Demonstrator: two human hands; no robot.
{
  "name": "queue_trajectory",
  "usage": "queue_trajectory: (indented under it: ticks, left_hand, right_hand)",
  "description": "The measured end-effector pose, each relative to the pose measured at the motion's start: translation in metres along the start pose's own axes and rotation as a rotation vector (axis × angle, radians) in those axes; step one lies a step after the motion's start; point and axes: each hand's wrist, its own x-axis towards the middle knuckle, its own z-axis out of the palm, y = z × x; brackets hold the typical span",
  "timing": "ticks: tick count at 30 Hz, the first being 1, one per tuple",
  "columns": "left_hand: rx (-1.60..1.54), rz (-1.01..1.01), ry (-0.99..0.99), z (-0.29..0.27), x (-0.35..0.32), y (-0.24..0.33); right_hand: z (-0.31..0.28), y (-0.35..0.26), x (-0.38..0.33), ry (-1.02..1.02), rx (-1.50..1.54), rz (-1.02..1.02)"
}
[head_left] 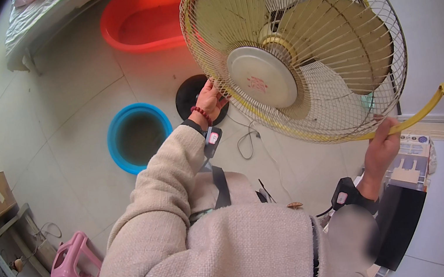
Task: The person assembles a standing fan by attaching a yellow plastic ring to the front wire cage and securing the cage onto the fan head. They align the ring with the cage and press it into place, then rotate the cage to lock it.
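A large fan (262, 79) with a wire cage, pale blades and a round white centre cap fills the upper right. A yellow rim strip (429, 109) runs along the cage's lower edge, and its loose end curves away to the right. My right hand (383, 147) is closed on this strip beside the cage. My left hand (209, 101), with a red bead bracelet at the wrist, grips the cage's left edge; its fingertips are partly hidden there. Behind the left hand, a round black base (186, 102) stands on the floor.
A blue basin (114, 144) holding dark water stands left of my left hand. Farther back is a red tub (113, 26). A pink stool (71, 265) is at the lower left, near a cardboard box (0, 194). A cable (242, 145) lies on the floor.
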Motion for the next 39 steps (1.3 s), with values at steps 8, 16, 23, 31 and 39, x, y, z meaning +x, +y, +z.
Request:
queue_trajectory:
  ticks: [8,16,23,31,39]
  left_hand:
    - [0.004,0.041,-0.007,0.001,0.004,-0.002]
    - [-0.036,0.068,0.023,0.006,0.008,-0.007]
    - [-0.081,0.110,0.021,-0.001,0.015,-0.014]
    - [-0.060,0.097,0.020,-0.003,0.016,-0.013]
    - [-0.168,0.119,-0.042,0.001,0.014,-0.013]
  right_hand:
    - [-0.002,-0.006,-0.002,-0.025,0.064,0.099]
    - [0.004,-0.006,-0.010,0.033,0.011,0.069]
    - [0.004,-0.008,-0.008,0.025,0.016,0.097]
    - [0.004,-0.009,-0.005,-0.019,0.105,0.122]
    - [0.014,-0.013,-0.011,0.064,0.045,-0.032]
